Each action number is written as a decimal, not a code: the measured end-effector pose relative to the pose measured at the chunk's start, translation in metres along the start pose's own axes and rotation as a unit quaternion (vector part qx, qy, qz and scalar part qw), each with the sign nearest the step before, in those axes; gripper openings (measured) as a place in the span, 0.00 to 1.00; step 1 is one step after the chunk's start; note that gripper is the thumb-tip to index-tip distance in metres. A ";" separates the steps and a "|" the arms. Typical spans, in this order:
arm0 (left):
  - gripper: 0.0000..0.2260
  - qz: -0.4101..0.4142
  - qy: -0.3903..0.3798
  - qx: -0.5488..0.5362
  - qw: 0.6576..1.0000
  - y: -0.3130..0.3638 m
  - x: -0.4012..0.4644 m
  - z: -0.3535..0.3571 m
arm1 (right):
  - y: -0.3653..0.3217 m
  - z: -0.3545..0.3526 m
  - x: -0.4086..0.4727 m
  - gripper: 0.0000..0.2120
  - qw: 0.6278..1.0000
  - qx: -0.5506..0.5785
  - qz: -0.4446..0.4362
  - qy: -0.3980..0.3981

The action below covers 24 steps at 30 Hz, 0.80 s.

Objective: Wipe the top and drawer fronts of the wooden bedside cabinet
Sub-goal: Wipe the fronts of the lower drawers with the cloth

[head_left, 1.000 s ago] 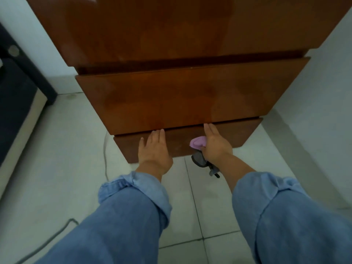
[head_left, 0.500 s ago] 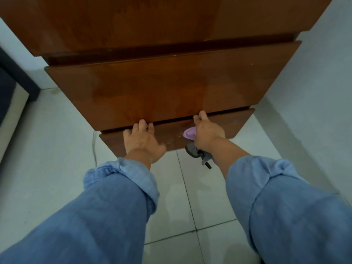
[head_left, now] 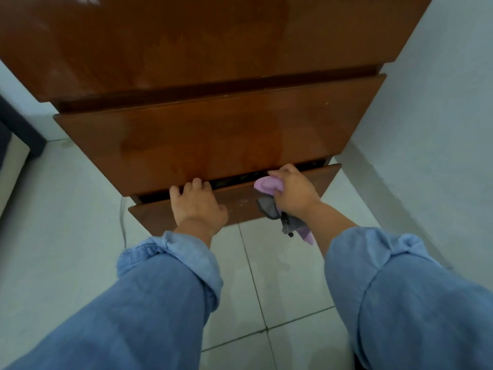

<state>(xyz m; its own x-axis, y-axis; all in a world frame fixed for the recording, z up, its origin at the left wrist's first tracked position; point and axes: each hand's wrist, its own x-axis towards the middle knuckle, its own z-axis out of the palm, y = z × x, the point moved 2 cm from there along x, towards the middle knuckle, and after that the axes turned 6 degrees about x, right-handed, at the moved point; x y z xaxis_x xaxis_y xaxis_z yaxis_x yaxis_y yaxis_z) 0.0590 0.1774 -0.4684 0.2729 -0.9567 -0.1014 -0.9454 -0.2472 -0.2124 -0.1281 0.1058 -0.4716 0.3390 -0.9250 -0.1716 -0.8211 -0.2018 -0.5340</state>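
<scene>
Cabinet [head_left: 213,62]: filling 12 o'clock; bottom drawer [head_left: 240,202] standing ajar.
Left hand [head_left: 197,206]: your fingers are curling together over its top edge.
Right hand [head_left: 292,192]: you're clutching the cloth [head_left: 268,185] at 1 o'clock.
Risk: you're probably risking pinched fingertips if it slides shut.

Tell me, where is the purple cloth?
The purple cloth is bunched in the right hand, at the top edge of the bottom drawer, right of the left hand.

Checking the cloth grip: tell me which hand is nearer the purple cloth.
Right. The right hand clutches the purple cloth against the bottom drawer; the left hand grips the drawer's top edge, apart from it.
</scene>
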 end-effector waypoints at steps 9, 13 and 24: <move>0.34 0.117 0.002 -0.048 0.992 0.082 -0.003 0.007 | 0.075 -0.056 -0.001 0.15 0.943 0.081 0.092 0.309; 0.39 0.088 0.000 -0.075 0.993 0.087 -0.003 0.013 | 0.098 -0.056 0.018 0.13 0.942 0.063 0.159 0.287; 0.42 0.097 0.013 -0.078 0.992 0.086 -0.004 0.024 | 0.056 -0.014 0.025 0.16 0.972 -0.095 0.138 0.166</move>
<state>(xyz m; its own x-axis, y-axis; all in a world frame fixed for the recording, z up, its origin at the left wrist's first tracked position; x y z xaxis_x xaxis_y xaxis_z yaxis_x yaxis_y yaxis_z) -0.0195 0.1636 -0.5097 0.0795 -0.9918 -0.0997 -0.9964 -0.0760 -0.0384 -0.1722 0.0665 -0.4940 -0.0474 -0.9989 0.0060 -0.9401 0.0426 -0.3384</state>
